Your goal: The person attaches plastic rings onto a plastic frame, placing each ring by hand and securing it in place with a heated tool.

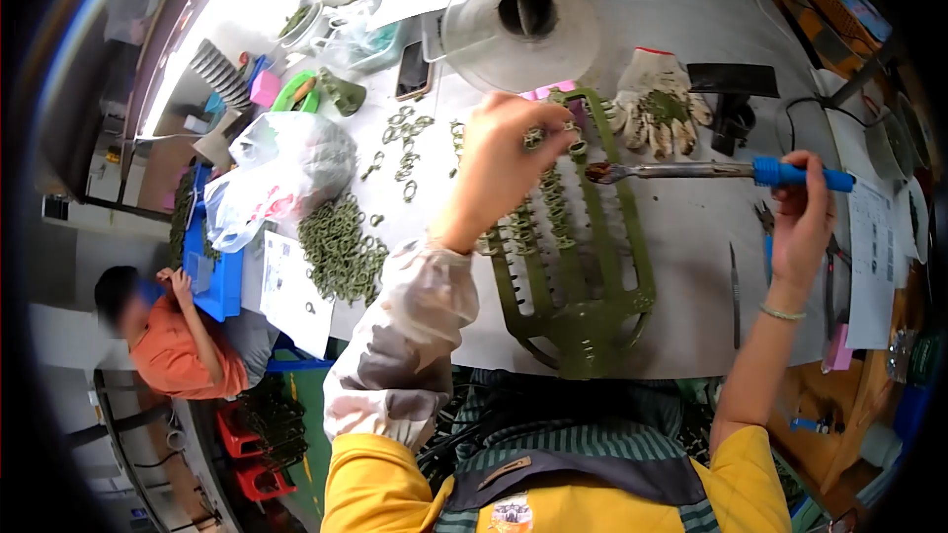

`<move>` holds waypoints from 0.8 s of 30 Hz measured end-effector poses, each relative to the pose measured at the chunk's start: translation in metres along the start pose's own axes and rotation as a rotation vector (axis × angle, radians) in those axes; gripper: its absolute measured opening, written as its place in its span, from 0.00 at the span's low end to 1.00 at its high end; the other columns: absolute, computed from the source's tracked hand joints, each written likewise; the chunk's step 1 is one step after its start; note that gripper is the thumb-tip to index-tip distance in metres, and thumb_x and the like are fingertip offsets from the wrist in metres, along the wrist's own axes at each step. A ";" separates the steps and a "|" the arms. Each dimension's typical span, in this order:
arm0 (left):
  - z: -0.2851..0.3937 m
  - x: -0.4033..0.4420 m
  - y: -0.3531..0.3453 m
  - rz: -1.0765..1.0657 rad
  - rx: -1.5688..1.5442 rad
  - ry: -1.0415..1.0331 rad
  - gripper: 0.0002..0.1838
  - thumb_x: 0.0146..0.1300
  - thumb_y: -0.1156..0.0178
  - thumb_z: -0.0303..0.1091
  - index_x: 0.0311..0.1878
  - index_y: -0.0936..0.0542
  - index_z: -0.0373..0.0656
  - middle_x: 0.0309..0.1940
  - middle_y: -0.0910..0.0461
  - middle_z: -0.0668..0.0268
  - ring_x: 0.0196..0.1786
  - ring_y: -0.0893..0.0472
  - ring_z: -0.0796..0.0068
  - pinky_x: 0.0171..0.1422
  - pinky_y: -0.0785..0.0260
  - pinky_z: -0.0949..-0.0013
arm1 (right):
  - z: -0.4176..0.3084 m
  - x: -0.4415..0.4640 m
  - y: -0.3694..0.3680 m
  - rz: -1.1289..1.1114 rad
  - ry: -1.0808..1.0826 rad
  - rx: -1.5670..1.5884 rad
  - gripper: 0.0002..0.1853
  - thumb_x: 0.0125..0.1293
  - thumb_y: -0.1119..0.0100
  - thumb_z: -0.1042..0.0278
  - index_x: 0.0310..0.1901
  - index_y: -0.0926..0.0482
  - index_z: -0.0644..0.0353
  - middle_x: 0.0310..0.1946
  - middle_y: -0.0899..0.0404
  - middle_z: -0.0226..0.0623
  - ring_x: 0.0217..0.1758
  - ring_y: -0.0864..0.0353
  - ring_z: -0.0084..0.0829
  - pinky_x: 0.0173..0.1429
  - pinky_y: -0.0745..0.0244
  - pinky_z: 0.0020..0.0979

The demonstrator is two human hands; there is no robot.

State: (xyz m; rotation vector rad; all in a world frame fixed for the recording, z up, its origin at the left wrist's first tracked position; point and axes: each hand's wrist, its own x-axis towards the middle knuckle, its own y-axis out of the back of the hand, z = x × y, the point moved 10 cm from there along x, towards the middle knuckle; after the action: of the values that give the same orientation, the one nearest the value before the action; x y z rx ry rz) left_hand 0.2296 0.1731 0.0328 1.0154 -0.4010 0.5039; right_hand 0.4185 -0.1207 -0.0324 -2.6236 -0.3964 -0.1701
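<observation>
My left hand [499, 158] is over the left side of a green slotted frame [568, 336], thumb and fingers pinched on a small green ring [534, 138]. Close by, the dark, crusted tip of a soldering iron [681, 170] points left towards those fingers. My right hand [802, 222] grips its blue handle, right of the frame. Rows of small green rings [556, 212] sit along the frame's bars, partly hidden by my left hand. A heap of loose green rings [341, 247] lies left of my forearm, with more rings [405, 143] scattered behind it.
A clear round hood [474, 25], a phone [414, 71], stained gloves [657, 104] and a black stand [732, 118] are behind the frame. Tweezers [735, 296] lie at right. A plastic bag [296, 158] stands left. Another person [188, 345] sits at far left beside a blue tray [219, 286].
</observation>
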 end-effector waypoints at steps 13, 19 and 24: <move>-0.170 -0.166 0.078 0.055 0.511 0.476 0.11 0.64 0.37 0.29 0.48 0.15 0.41 0.43 0.15 0.53 0.42 0.14 0.56 0.48 0.22 0.62 | -0.010 -0.009 -0.006 0.005 0.018 -0.004 0.12 0.70 0.37 0.59 0.40 0.17 0.60 0.38 0.18 0.29 0.30 0.28 0.15 0.35 0.33 0.18; -0.159 -0.144 0.086 0.235 -0.370 0.826 0.10 0.69 0.39 0.27 0.49 0.14 0.36 0.35 0.14 0.66 0.36 0.16 0.81 0.45 0.21 0.76 | -0.010 -0.010 -0.001 -0.008 0.016 -0.058 0.12 0.70 0.37 0.59 0.40 0.17 0.60 0.37 0.18 0.30 0.29 0.26 0.15 0.36 0.30 0.17; -0.027 -0.063 0.035 0.007 -0.378 0.423 0.09 0.65 0.35 0.26 0.48 0.15 0.40 0.36 0.14 0.67 0.40 0.18 0.81 0.45 0.24 0.75 | -0.013 -0.012 -0.012 -0.030 0.026 -0.082 0.11 0.70 0.38 0.61 0.41 0.17 0.61 0.38 0.18 0.32 0.31 0.25 0.17 0.37 0.28 0.20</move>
State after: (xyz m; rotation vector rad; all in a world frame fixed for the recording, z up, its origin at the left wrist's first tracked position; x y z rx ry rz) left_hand 0.1607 0.1990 0.0109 0.5232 -0.1128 0.6062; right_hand 0.4031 -0.1202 -0.0179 -2.6941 -0.4286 -0.2347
